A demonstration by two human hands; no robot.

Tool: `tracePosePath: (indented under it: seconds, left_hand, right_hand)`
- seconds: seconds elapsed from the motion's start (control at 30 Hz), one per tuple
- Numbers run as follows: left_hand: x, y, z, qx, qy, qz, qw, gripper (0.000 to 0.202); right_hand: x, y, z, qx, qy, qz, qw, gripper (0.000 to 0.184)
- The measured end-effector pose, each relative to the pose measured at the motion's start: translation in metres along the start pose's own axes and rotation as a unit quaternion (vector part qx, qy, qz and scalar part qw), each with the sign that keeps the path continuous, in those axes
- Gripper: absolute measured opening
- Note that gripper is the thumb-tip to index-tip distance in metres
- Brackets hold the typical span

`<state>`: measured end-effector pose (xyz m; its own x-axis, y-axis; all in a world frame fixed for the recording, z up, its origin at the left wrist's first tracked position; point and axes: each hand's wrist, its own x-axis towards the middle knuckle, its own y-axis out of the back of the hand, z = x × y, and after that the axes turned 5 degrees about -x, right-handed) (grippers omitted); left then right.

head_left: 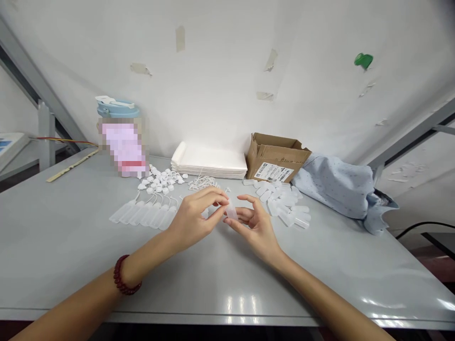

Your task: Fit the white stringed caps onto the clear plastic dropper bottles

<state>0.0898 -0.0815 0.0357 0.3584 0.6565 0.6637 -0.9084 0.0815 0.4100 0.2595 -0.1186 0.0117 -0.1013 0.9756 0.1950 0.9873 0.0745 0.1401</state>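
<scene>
Left hand [195, 215] and right hand [259, 230] grip one translucent bottle [232, 210] with their fingers [209, 198], one cardboard box [273, 154] beyond.

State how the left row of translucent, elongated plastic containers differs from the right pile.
The left row of containers is aligned side by side; the right pile of containers is jumbled. The row has thin, white, curved stems; the pile shows none. Both are translucent, on the grey table.

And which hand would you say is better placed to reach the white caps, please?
Probably the left hand: the caps lie on its side, while the right hand is farther off, nearer the bottle pile. Both hands have fingers at one bottle, though.
</scene>
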Motion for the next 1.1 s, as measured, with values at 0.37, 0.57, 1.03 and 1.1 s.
tracePosePath:
  seconds: [0.37,0.57,1.03,1.1]
  left_hand:
    - [-0.007,-0.008,-0.008,0.079,-0.117,-0.002,0.99,0.021]
    - [-0.009,-0.007,-0.006,0.108,-0.185,-0.005,0.977,0.022]
    - [-0.004,-0.004,-0.014,0.059,-0.071,-0.058,0.994,0.025]
    - [-0.005,-0.005,-0.015,0.049,-0.077,-0.059,0.994,0.027]
  right_hand:
    - [0.001,-0.001,0.004,0.01,-0.024,-0.011,1.0,0.052]
    - [0.002,-0.003,0.006,0.048,-0.028,-0.02,0.998,0.04]
    - [0.004,-0.006,0.002,0.07,-0.097,0.0,0.993,0.036]
    - [0.004,-0.006,0.002,0.07,-0.101,0.005,0.992,0.037]
